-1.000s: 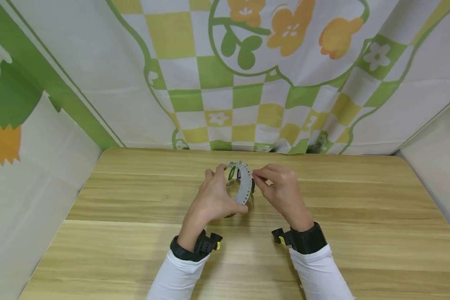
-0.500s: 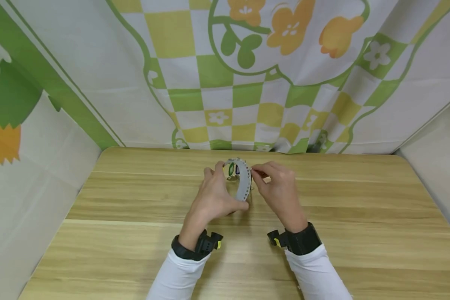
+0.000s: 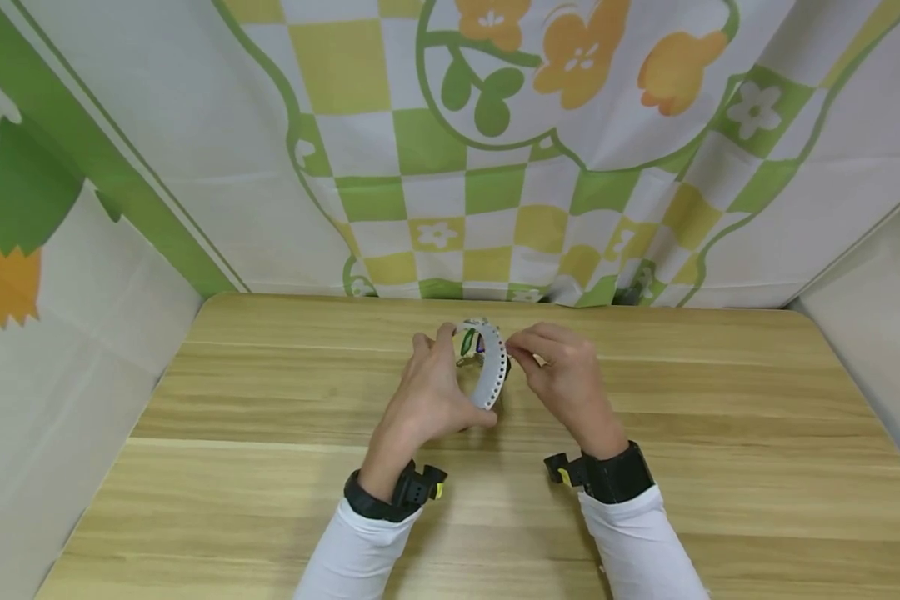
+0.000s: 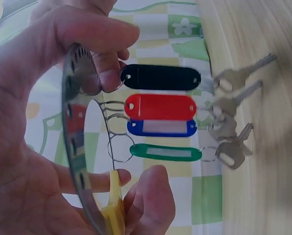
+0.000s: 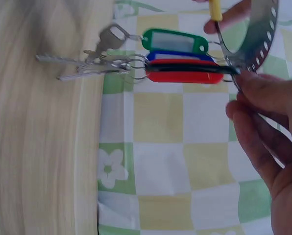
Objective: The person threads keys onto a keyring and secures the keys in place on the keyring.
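My left hand (image 3: 429, 396) grips a curved grey metal band (image 3: 492, 371) with small holes along its edge, held upright above the table. A yellow piece (image 4: 115, 205) sits at one end of it. From the band hang key tags by split rings: a red tag (image 4: 160, 106), a blue tag (image 4: 161, 128) and a green tag (image 4: 165, 152), with metal keys (image 4: 231, 149) below. At the band's right side, my right hand (image 3: 562, 379) pinches the split ring of a black key tag (image 4: 160, 77). Whether that ring passes through a hole is hidden by the fingertips.
A light wooden table (image 3: 270, 500) lies beneath both hands. Behind it hangs a green, yellow and white checked curtain (image 3: 435, 200), close to the table's back edge. Pale cloth walls (image 3: 105, 350) flank the table. Each wrist wears a black camera strap (image 3: 618, 475).
The right hand shifted slightly left toward the band, then back right, still pinching. The band tilted a little in the left hand, and its row of holes now shows more plainly.
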The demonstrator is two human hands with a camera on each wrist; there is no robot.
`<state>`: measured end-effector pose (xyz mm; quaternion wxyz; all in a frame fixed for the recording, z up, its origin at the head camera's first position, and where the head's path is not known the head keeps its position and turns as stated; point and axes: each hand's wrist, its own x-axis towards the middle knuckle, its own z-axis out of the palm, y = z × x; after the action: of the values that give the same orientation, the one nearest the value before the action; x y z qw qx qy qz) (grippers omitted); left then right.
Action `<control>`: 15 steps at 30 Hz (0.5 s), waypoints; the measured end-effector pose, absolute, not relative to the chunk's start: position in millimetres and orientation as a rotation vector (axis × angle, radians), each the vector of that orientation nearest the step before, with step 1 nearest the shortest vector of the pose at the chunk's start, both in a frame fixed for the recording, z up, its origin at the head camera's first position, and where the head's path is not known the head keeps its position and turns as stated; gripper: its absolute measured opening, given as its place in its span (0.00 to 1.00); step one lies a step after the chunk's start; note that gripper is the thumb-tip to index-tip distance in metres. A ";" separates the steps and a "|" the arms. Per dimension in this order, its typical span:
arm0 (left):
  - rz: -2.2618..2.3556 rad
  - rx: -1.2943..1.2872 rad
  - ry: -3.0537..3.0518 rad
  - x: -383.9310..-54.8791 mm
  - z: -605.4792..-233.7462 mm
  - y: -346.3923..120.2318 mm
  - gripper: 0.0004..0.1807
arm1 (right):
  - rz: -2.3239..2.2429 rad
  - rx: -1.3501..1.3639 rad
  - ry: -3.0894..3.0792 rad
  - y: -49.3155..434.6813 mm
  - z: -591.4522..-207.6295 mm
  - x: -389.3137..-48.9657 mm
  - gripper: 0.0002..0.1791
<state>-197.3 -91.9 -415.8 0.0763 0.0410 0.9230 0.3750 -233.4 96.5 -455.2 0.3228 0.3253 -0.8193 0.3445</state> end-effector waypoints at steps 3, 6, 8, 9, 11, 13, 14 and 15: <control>1.131 0.127 2.756 -196.4 -415.8 -92.6 0.69 | 0.927 0.831 -2.177 98.1 -454.6 -233.3 0.09; 1.147 0.115 2.753 -196.0 -416.3 -92.7 0.68 | 0.923 0.719 -2.202 95.6 -453.1 -231.1 0.07; 1.159 0.109 2.757 -196.2 -416.7 -92.1 0.68 | 0.920 0.616 -2.224 91.6 -451.5 -228.8 0.05; 1.162 0.106 2.761 -196.3 -417.0 -91.6 0.68 | 0.918 0.564 -2.240 89.2 -450.5 -227.5 0.05; 1.161 0.100 2.774 -196.6 -417.8 -90.5 0.69 | 0.948 0.462 -2.274 84.2 -448.4 -224.8 0.05; 1.155 0.097 2.789 -197.1 -418.5 -89.4 0.69 | 0.992 0.374 -2.310 79.7 -446.5 -222.6 0.04; 1.149 0.095 2.796 -197.2 -418.7 -89.0 0.70 | 1.019 0.339 -2.325 78.0 -445.8 -221.8 0.04; 1.145 0.095 2.803 -197.3 -418.9 -88.7 0.70 | 1.046 0.310 -2.335 76.7 -445.4 -221.3 0.04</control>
<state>-197.3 -88.7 -418.9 0.0561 0.0312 0.9238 0.3773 -221.3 76.7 -445.4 0.2784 0.1155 -0.8702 0.3898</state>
